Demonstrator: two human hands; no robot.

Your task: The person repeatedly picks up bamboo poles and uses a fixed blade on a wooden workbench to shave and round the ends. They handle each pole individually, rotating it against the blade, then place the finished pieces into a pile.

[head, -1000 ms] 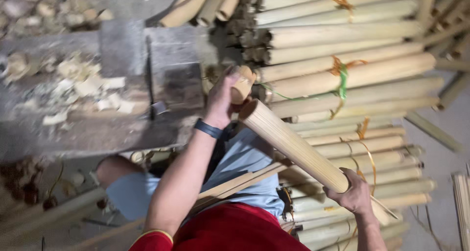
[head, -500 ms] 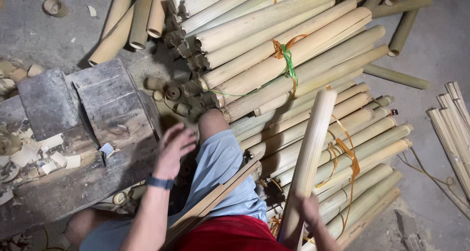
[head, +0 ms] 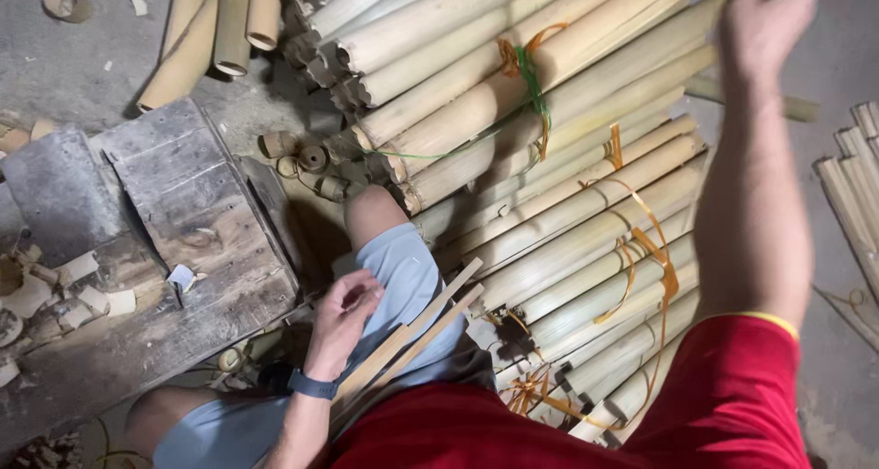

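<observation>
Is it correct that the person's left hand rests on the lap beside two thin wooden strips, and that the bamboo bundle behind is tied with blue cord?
Not quite. The head view shows the left hand on the lap beside the thin wooden strips, but the bamboo bundle is tied with green and orange cord, not blue.

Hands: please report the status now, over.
Left hand rests on thigh, touching thin bamboo slats. Right hand raised over bamboo pole stack, blurred, grip unclear. Nothing between.
</observation>
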